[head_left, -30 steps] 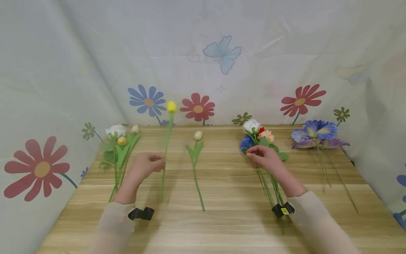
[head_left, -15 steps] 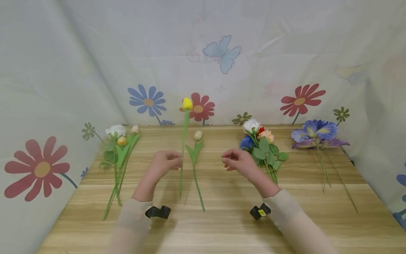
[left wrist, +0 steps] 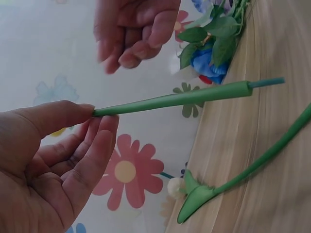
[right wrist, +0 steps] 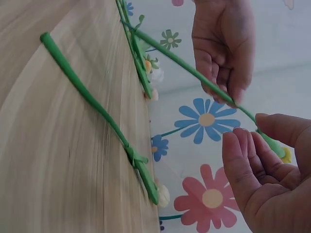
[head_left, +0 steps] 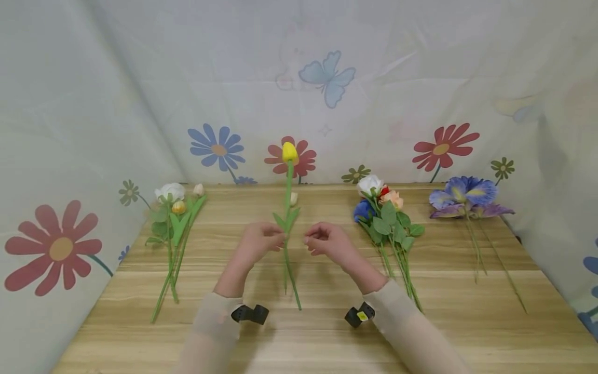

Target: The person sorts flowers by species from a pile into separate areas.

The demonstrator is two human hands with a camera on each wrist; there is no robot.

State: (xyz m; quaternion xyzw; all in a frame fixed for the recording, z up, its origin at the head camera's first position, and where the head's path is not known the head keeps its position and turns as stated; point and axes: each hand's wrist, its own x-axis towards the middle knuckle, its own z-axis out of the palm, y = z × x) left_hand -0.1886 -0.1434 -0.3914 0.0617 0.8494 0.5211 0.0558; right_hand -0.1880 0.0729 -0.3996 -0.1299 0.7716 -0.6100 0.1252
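Observation:
In the head view my left hand (head_left: 259, 243) pinches the green stem of a yellow tulip (head_left: 289, 152) between thumb and fingertips. The tulip stands nearly upright above the table, bloom at the top. In the left wrist view the lower stem (left wrist: 194, 98) juts out past my fingertips and ends in a thin bluish tip. My right hand (head_left: 329, 243) is a short way right of this stem, thumb and fingers apart, holding nothing. Behind the raised tulip a white tulip (head_left: 294, 199) lies on the table, partly covered by it in the head view.
On the wooden table (head_left: 322, 337), a bunch with a white bloom (head_left: 171, 192) and tulips lies at left. Right of my hands is a bunch of roses (head_left: 370, 185) with a blue bloom. Purple-blue flowers (head_left: 467, 191) lie at far right. A printed curtain (head_left: 392, 104) stands behind.
My left hand has carried the yellow tulip rightwards, in front of the white tulip. My right hand has moved left, from over the rose bunch to near the tulip stem.

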